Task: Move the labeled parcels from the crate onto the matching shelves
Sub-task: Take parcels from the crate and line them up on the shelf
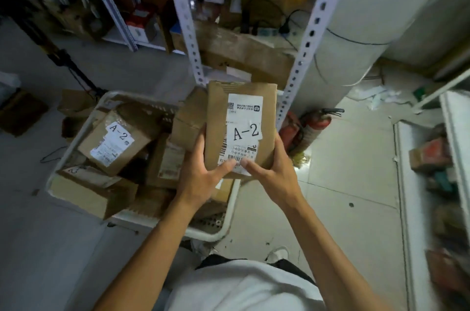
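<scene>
above the crate (229, 230), an a-2 parcel (240, 127) in the grip of left hand (201, 173) and right hand (273, 171)

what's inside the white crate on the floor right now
The crate holds a loose pile of brown cardboard parcels; one shows an A-2 label. The held parcel and both hands hide its right side, and the lower layers are buried.

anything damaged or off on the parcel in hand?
Yes. The label on the held A-2 parcel is torn along its right edge and peeling at the bottom, under the thumbs of the left hand and right hand. The print beside the handwritten A-2 reads upside down.
</scene>
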A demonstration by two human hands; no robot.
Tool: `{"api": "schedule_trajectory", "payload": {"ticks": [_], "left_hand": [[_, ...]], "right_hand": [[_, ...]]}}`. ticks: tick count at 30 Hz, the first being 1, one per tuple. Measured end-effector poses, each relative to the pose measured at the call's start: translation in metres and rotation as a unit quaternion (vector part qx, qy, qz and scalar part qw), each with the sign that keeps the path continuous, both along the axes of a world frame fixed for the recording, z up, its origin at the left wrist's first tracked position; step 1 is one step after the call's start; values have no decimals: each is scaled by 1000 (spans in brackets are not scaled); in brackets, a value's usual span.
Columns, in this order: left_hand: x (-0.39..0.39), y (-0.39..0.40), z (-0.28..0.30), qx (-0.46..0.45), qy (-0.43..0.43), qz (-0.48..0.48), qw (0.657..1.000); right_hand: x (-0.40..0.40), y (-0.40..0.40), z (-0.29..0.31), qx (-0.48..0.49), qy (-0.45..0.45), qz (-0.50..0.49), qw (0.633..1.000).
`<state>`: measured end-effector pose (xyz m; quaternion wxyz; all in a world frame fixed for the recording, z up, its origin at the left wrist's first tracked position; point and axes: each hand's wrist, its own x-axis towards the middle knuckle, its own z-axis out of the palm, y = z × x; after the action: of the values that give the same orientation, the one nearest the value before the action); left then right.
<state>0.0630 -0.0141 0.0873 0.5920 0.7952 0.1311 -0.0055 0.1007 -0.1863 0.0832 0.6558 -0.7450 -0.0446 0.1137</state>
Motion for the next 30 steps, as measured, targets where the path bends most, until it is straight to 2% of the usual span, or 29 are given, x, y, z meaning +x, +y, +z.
{"api": "schedule_trajectory", "payload": {"ticks": [9, 17, 23, 30], "left_hand": [[38, -174, 1, -7, 6, -164, 986], [59, -320, -5, 15, 1, -302, 953], [62, -413, -2, 34, -12, -406, 913], [60, -525, 1, 15, -10, -529, 849]], "right_hand": [[-18, -179, -2, -28, -2, -161, 987], [-52, -318, -6, -95, 0, -291, 952], [-90, -391, -10, -99, 28, -405, 908], [-129, -462, -9, -83, 57, -539, 836]]}}
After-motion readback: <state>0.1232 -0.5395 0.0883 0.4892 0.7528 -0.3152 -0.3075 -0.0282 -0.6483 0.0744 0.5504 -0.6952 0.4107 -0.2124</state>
